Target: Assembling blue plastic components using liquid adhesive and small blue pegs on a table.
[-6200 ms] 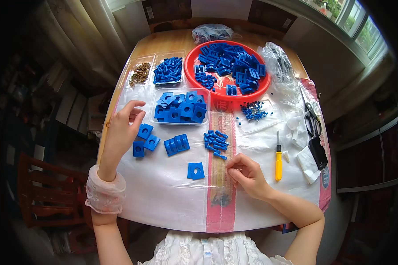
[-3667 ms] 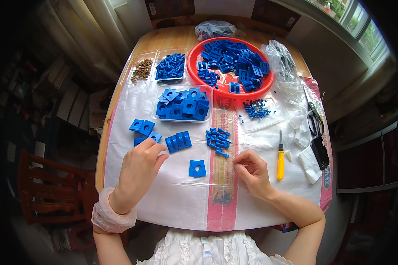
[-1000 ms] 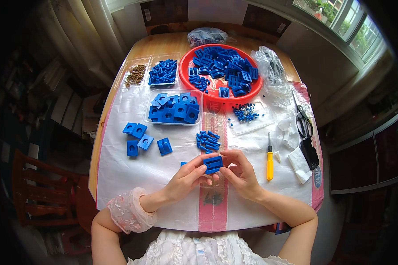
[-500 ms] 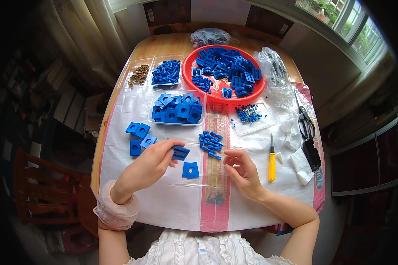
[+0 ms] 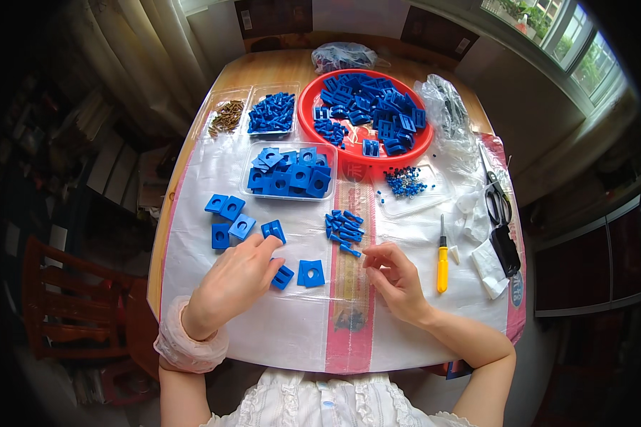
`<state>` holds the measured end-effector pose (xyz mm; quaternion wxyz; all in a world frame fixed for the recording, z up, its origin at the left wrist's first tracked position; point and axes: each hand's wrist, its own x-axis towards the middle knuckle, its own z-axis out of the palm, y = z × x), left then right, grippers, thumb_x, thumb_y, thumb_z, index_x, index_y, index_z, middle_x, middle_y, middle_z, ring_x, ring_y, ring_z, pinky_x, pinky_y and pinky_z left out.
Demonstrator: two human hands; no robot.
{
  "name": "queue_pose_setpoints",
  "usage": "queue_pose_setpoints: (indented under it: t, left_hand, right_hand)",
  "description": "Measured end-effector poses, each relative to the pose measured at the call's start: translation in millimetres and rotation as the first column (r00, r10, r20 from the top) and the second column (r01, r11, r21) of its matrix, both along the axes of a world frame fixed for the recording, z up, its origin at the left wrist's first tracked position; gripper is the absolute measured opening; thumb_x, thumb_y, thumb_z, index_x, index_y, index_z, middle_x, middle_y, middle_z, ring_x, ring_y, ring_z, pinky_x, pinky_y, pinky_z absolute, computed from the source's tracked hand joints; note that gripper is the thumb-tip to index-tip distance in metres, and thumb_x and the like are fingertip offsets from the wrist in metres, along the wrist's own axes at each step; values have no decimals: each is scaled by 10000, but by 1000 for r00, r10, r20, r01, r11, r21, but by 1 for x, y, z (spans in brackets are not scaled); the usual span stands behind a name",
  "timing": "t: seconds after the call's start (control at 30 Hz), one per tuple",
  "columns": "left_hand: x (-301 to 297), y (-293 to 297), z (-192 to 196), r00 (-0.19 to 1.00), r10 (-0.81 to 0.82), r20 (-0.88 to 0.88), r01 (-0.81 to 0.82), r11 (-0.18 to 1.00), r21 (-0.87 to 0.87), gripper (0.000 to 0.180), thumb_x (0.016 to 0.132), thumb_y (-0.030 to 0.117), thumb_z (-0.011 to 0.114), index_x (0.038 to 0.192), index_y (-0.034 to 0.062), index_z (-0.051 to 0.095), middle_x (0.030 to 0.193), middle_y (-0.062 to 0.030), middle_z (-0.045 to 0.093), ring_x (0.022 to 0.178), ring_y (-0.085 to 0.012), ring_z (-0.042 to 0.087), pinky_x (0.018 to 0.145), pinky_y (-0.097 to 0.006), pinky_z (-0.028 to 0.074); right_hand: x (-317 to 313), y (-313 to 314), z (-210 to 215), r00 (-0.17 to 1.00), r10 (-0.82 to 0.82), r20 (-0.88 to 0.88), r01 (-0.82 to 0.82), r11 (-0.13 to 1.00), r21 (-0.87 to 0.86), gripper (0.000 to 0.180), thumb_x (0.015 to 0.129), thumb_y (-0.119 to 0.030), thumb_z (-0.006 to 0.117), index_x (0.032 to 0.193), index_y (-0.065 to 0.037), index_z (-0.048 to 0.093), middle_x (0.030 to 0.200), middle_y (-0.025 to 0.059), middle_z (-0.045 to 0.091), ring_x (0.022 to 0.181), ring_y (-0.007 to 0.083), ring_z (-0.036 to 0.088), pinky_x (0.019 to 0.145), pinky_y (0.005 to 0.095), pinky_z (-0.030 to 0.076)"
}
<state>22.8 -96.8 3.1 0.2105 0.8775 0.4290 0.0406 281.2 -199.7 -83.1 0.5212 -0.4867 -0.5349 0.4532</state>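
Indoors, blue square plates with round recesses (image 5: 236,222) are lying clustered on a white plastic sheet (image 5: 278,320), just beyond a person's left hand (image 5: 235,280), whose bent fingers are seemingly touching a blue, slotted, plastic-looking bracket (image 5: 273,229); the thumb is standing apart from it, and whether the hidden fingertips are grasping it is impossible to tell. A similar slotted piece (image 5: 283,277) is lying just beside that thumb. Both are looking light and stiff, probably a little slippery on their smooth faces, so opposite straight edges are likely offering the surest hold. Rightward, two overlapping flat blue plates with a round hole (image 5: 317,280) are resting near a small heap of slim blue plastic pegs (image 5: 344,231). The right hand (image 5: 395,281) is resting or hovering just beside the pegs, fingers loosely curled, any grasp inside them hidden. Farther right, a yellow-handled screwdriver (image 5: 443,267) is lying on the sheet.
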Motion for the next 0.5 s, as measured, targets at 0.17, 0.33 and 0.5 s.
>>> queue_pose_setpoints:
  t: [0.17,0.33,0.5]
  left_hand:
    - [19,-13,10,999,28,40,-34,990,138,290,832,195,721,1042,15,635,927,-138,628,821,-304,645,702,-374,518]
    - [30,-20,-9,986,-159,52,144,966,217,336,736,207,785,969,28,622,955,-92,579,922,-258,579,748,-350,511]
    - [34,-19,-21,984,-173,38,164,971,173,356,707,199,798,957,25,613,962,-87,553,951,-251,549,782,-349,502]
  right_hand:
    - [-1,0,0,1000,-27,9,27,1000,15,268,896,74,541,1147,-19,564,943,16,544,839,47,537,630,179,450]
    - [-2,0,2,999,-31,20,30,999,22,257,895,73,545,1134,-18,573,928,12,549,831,44,537,620,178,445]
    - [-1,0,0,999,-24,23,23,999,27,250,895,73,549,1126,-17,577,912,11,552,822,40,536,607,179,440]
